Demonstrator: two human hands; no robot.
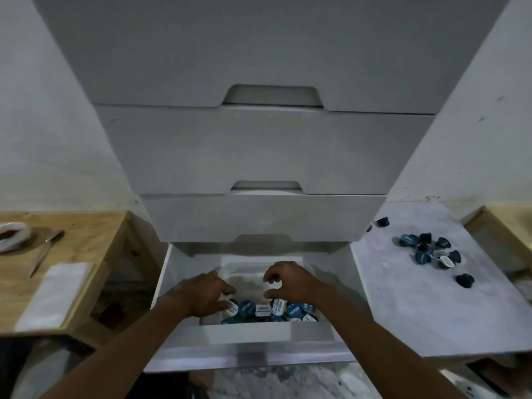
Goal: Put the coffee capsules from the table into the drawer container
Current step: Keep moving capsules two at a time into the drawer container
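Both of your hands were inside the pulled-out bottom drawer (184,345) of the white drawer unit (267,156), over the white container (247,331) that sat in it. Your left hand (205,295) was palm down at the container's left wall, fingers loosely spread and gripping nothing, their tips just above and left of the nearest capsule lid. Your right hand (290,282) hovered with fingers curled like a claw, thumb and forefinger apart; I could not see a capsule pinched between them, so it read as released.

The coffee capsules in the container (267,311) were heaped under and just toward you from your fingertips, blue and white lids facing up, filling the near half against the container's front wall. Beyond your fingers the container floor was bare up to its rounded far rim (259,266), so that was where the open room lay (the near half was packed).

Overhead, the front of the shut drawer above (264,217) hung over the back of the open drawer, just beyond your knuckles, which left little headroom at the rear. To the left of your left fingers the drawer's side wall stood near.

The remaining capsules on the table (434,251) lay well to the right of your right fingers on the pale tabletop (403,312), in a loose cluster with a few strays, one near the drawer unit. That tabletop's left edge ran just beside the drawer's right side.

Far left of your left fingers, a wooden table (86,254) held a knife-like tool (43,254) and a clear plastic sheet (54,295).
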